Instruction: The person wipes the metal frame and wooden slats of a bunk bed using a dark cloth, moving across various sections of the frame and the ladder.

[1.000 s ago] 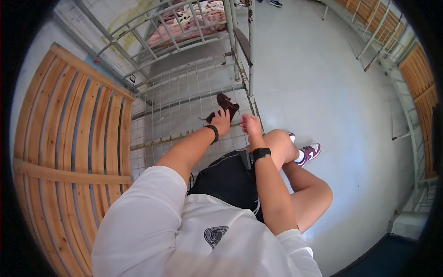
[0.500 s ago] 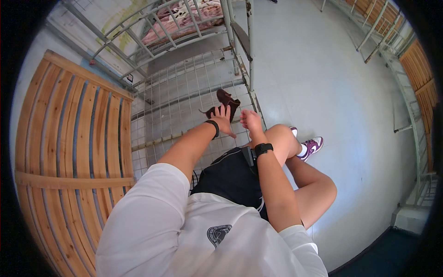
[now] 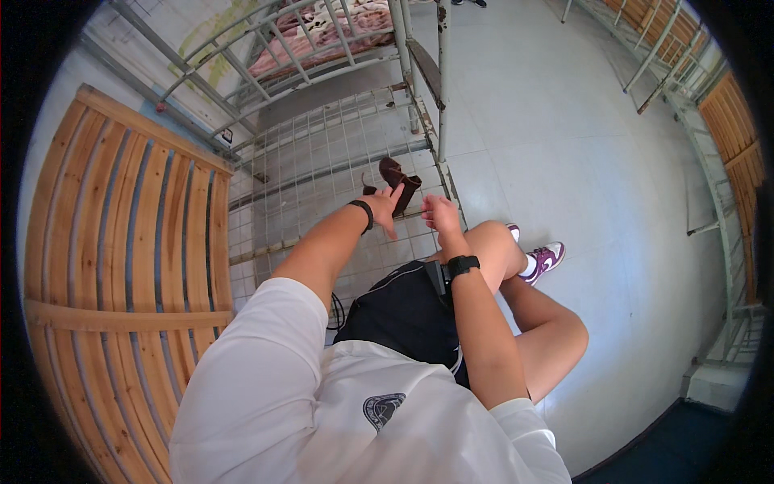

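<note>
A dark brown, leather-looking item (image 3: 408, 190) lies on the wire mesh of a metal bed frame; its kind is unclear. One end is rounded, and a narrow dark strip shows to its left. My left hand (image 3: 384, 211) reaches over its near left side with fingers spread, hiding part of it. Whether the fingertips press on it I cannot tell. Just right of the item is my right hand (image 3: 440, 214), its fingers curled in. What these fingers hold, if anything, is too small to make out.
A slatted wooden board (image 3: 129, 320) leans along the left. The wire mesh bed base (image 3: 306, 173) has a metal post (image 3: 441, 81) at its right corner. Beyond it is patterned bedding (image 3: 322, 40) behind rails. More bed frames (image 3: 717, 161) line the right side of the grey floor (image 3: 548, 129).
My left hand has shifted slightly left and turned, uncovering more of the brown item. The dark strip at its left has risen. My right hand stays nearly in place, fingers still curled.
</note>
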The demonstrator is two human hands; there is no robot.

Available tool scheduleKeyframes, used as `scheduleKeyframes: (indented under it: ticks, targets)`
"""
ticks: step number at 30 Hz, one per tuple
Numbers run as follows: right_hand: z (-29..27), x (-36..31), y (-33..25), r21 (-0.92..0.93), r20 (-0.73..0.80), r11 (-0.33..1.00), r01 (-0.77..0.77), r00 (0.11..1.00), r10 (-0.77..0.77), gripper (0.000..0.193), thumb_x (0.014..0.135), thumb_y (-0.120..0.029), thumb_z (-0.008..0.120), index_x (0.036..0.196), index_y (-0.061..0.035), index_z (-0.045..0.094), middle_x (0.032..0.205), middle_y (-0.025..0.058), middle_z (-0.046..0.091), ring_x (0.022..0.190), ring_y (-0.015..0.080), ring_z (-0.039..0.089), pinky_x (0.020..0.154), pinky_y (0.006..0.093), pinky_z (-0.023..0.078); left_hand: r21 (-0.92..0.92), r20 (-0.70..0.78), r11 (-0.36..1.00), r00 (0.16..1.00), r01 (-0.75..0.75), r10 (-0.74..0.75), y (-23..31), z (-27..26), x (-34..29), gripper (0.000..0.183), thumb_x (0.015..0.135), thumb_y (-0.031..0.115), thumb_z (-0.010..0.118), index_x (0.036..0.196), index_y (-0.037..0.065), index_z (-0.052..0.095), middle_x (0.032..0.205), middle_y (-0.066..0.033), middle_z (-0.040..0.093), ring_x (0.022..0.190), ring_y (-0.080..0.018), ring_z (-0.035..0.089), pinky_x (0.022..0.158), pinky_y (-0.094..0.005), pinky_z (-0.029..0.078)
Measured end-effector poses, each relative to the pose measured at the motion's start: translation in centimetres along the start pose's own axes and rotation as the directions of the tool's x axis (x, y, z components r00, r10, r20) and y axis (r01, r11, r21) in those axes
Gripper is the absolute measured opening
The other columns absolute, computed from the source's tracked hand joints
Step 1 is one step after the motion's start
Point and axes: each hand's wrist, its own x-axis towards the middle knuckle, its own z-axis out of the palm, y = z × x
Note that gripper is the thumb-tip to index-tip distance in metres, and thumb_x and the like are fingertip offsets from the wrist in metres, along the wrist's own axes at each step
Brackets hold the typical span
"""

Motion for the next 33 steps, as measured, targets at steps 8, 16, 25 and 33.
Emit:
scheduleKeyframes:
  ticks: [8,16,25,33]
  targets:
    - [0.6,0.1,-0.1,0.019,0.020,1.000,-0.020,1.000,0.019,0.019,0.091,-0.029,0.057,0.095,-0.0110,0.062,0.080,-0.0013,0.062,0.065,0.0096,0.056,0.058,0.0242,0.043,-0.286,-0.131,0.920,0.962,-0.268,0.239,-4.7,0.1,2.3,0.121,0.056,0.032,0.091,0.151,0.019,0.018,0.144,-0.0224,0.039,0.132,-0.0381,0.041,0.106,-0.0459,0.039]
    - [0.9,1.2,-0.3,-0.006,0.051,1.000,-0.023,0.998,0.023,0.021,0.094,-0.030,0.056,0.097,-0.0097,0.062,0.082,-0.0006,0.062,0.069,0.0099,0.057,0.062,0.0246,0.044,-0.482,-0.249,0.811,0.939,-0.332,0.237,-6.0,-0.5,3.8,0.073,0.079,0.035,0.078,0.141,0.020,0.043,0.128,-0.0114,0.060,0.116,-0.0279,0.059,0.095,-0.0394,0.048]
    - [2.5,2.5,-0.9,-0.016,0.098,0.999,-0.032,0.995,0.034,0.023,0.095,-0.030,0.054,0.097,-0.0085,0.064,0.083,-0.0002,0.063,0.069,0.0096,0.057,0.064,0.0245,0.044,-0.365,-0.311,0.845,0.907,-0.390,0.284,-7.5,-1.3,6.1,0.056,0.080,0.028,0.075,0.131,0.018,0.055,0.113,-0.0161,0.067,0.100,-0.0340,0.065,0.085,-0.0428,0.050]
    - [4.1,4.2,-0.8,-0.002,0.118,0.998,-0.059,0.991,0.059,0.021,0.096,-0.029,0.056,0.096,-0.0094,0.063,0.082,-0.0004,0.063,0.068,0.0089,0.057,0.063,0.0242,0.043,-0.421,-0.201,0.816,0.918,-0.396,0.342,-10.7,-8.6,8.3,0.038,0.081,0.020,0.070,0.118,0.012,0.064,0.103,-0.0135,0.069,0.094,-0.0268,0.065,0.082,-0.0391,0.051]
